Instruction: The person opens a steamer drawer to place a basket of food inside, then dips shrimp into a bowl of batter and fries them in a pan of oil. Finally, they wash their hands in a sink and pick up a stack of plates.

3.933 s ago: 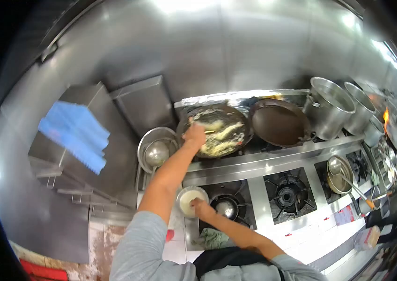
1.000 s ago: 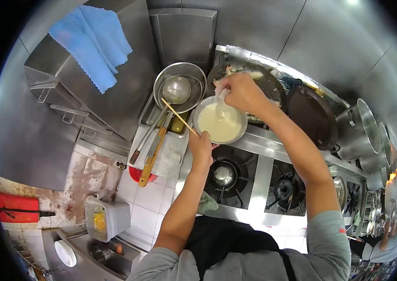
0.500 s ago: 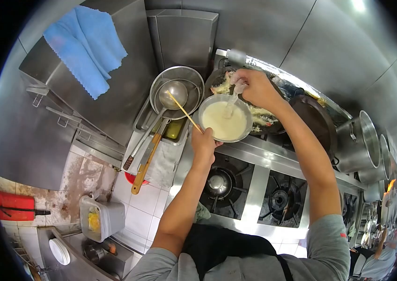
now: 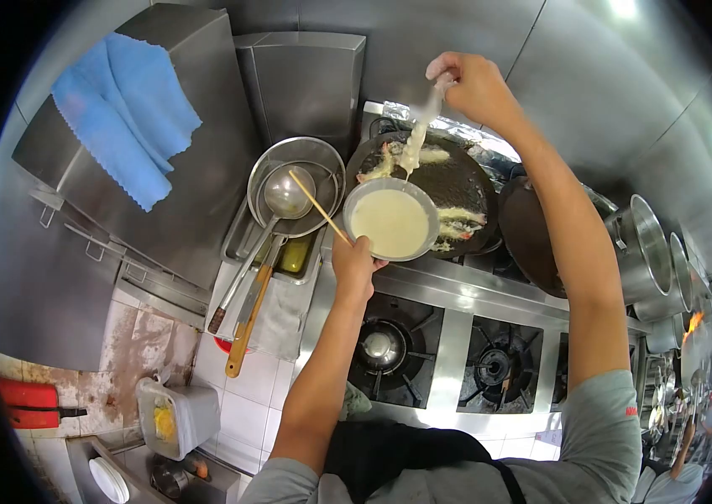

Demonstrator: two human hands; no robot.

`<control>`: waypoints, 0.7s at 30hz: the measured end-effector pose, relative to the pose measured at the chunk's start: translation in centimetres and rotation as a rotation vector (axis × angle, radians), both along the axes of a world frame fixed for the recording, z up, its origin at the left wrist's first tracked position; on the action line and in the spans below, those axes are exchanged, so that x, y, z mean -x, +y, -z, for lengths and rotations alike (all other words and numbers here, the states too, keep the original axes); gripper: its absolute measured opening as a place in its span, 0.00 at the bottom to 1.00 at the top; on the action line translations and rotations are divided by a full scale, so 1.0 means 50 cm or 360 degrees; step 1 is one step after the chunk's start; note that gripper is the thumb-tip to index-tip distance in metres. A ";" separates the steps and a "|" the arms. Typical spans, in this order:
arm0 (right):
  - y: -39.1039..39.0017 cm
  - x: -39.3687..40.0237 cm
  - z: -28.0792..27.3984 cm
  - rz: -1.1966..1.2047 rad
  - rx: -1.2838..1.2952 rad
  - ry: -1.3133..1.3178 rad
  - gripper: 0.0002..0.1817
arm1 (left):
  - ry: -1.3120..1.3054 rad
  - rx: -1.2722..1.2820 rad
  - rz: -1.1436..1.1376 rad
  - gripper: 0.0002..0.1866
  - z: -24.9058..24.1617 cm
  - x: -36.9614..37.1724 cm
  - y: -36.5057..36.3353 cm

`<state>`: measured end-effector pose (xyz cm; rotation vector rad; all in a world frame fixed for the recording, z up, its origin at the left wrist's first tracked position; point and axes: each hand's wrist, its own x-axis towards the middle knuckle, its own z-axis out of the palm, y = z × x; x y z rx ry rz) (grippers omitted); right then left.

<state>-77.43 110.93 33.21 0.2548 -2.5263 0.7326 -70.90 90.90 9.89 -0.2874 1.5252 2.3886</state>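
My left hand [image 4: 354, 270] is closed on the rim of a bowl [image 4: 434, 231] of pale, creamy batter [image 4: 390, 223], with chopsticks [image 4: 317, 205] held in the same grip and slanting up to the left. High above the pan, my right hand [image 4: 480, 88] pinches the top end of a long batter-coated shrimp [image 4: 414, 149]. The shrimp hangs down, and a thin strand of batter trails from it near the bowl's far edge. Behind the bowl is a wide dark pan [image 4: 457, 181] of oil, where several battered pieces [image 4: 460, 225] with reddish tips are frying.
Left of the bowl, a ladle [image 4: 287, 191] and a wire strainer [image 4: 257, 172] rest over a metal tray. Gas burners [image 4: 383, 346] lie below my arms. A second dark pan [image 4: 532, 235] and tall steel pots [image 4: 646, 252] stand to the right.
My right hand has risen, lifting the shrimp out of the batter and up above the pan. The bowl stays in my left hand, and the whole view has shifted slightly.
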 end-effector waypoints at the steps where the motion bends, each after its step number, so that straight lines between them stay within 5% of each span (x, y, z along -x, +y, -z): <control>1: 0.007 0.006 -0.005 0.0039 -0.0048 -0.0002 0.12 | 0.0002 -0.0003 0.0007 0.17 0.007 -0.002 -0.004; 8: 0.054 0.082 0.178 0.0265 -0.0232 0.0000 0.11 | -0.0049 -0.0037 -0.0081 0.19 0.020 -0.072 -0.071; 17: 0.374 0.132 0.539 0.0733 -0.0220 -0.0070 0.13 | -0.0010 -0.0003 -0.0300 0.10 0.060 -0.191 -0.210; 21: 0.377 0.058 0.480 0.0894 -0.0209 -0.0237 0.15 | 0.0022 -0.0023 -0.0313 0.09 0.121 -0.234 -0.264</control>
